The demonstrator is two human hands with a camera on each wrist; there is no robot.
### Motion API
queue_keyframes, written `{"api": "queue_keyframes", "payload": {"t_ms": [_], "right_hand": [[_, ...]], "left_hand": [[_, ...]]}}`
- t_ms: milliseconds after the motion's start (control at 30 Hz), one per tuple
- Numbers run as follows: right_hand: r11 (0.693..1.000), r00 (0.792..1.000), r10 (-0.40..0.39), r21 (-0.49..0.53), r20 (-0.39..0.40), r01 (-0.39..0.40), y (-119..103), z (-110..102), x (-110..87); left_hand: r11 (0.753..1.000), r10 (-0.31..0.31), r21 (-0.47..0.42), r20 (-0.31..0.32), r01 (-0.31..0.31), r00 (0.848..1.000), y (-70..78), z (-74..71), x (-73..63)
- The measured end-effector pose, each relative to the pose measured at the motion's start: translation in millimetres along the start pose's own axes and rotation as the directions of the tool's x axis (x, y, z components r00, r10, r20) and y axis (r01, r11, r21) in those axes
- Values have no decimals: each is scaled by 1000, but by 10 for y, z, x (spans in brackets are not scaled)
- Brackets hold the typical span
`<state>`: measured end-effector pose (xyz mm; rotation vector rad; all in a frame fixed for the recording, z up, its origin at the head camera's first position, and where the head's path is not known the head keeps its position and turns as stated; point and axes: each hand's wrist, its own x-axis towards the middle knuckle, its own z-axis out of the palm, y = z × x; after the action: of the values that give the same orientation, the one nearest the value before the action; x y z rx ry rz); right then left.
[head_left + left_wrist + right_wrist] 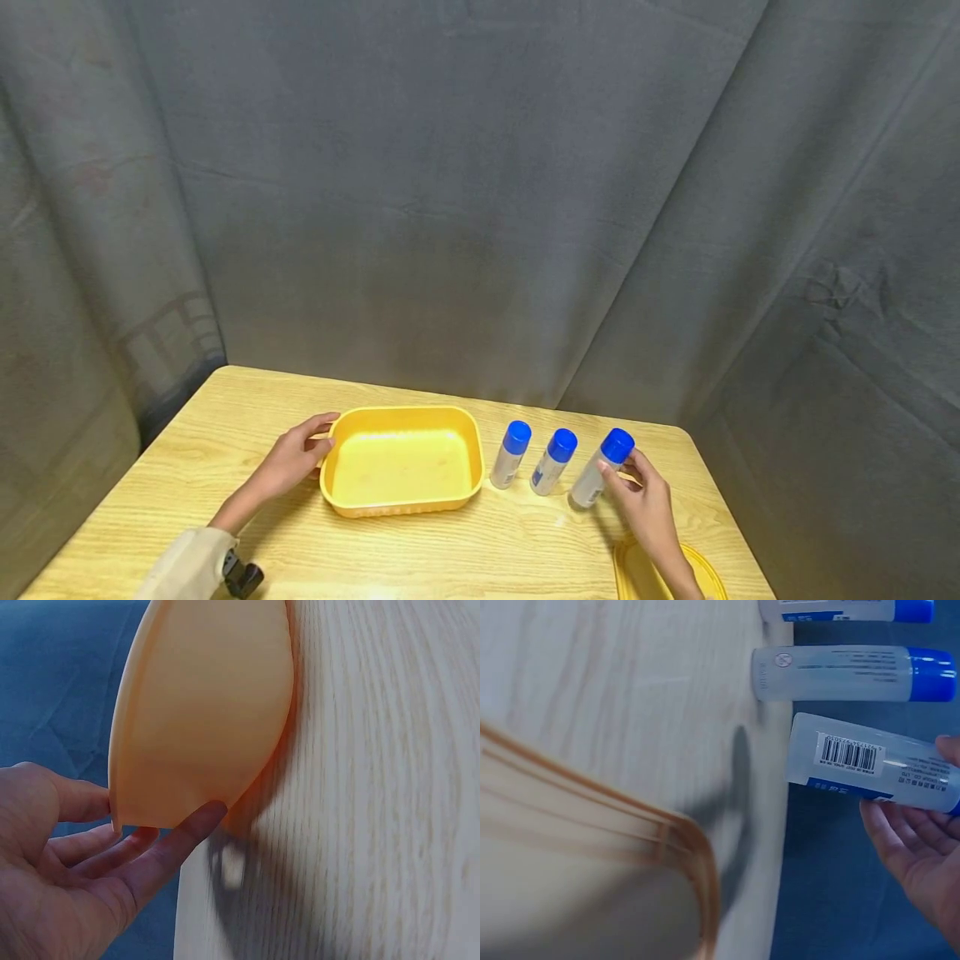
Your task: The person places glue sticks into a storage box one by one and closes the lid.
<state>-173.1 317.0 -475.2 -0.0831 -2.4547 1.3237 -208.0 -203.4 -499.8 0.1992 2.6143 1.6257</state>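
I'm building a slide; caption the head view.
A left hand touching a yellow tub, a right hand holding one of three blue-capped bottles at a wooden table.

I look forward and down from the head over the table [450,550]; my left-wrist view, close and sideways, faces the yellow tray's [202,712] outer wall; my right-wrist view, also close, shares the bottles [881,765] with the head's.

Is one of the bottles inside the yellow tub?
No, all three bottles are outside the yellow tub, to its right.
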Motion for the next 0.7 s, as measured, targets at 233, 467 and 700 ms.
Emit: {"api": "queue_keyframes", "payload": {"t_ms": [233,467,700], "right_hand": [[999,999,-30,10,-45,31,-136,-60,19],[998,994,-54,39,-97,59,-226,-99,14],[994,989,-102,35,-104,106,-357,-113,30]], "left_hand": [[1000,6,-4,2,-6,1000,-8,1,13],[1000,4,4,5,-4,1000,-10,-1,11],[1000,8,-15,1,-8,1000,-31,8,-5]]}}
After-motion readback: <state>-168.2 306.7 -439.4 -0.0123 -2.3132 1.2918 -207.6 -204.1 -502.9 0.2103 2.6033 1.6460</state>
